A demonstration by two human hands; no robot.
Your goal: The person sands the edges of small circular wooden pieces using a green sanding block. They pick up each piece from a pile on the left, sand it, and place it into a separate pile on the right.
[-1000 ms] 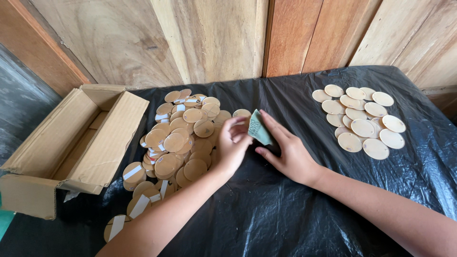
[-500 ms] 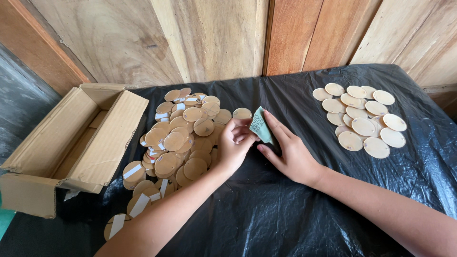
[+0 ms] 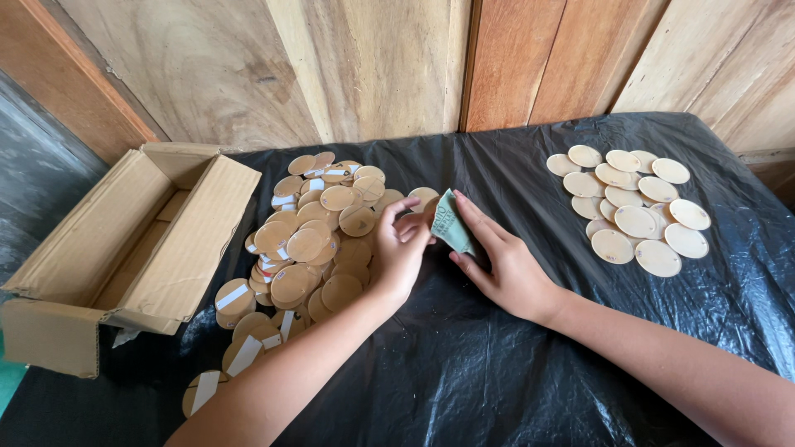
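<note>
My left hand [image 3: 401,247] grips a round wooden disc [image 3: 429,207] at the right edge of a big heap of wooden discs [image 3: 310,248], several with white labels. My right hand [image 3: 499,263] presses a folded greenish piece of sandpaper [image 3: 452,225] against that disc. The disc is mostly hidden between my fingers and the sandpaper. Both hands rest over a black plastic sheet [image 3: 464,364] that covers the table.
An open cardboard box [image 3: 124,248] lies on its side at the left. A second, neater group of plain pale discs [image 3: 638,207] lies at the far right. Wooden wall planks [image 3: 373,66] rise right behind the table.
The sandpaper and my right fingers have shifted slightly against the disc; my left hand stays in place. The heaps and box have not moved.
</note>
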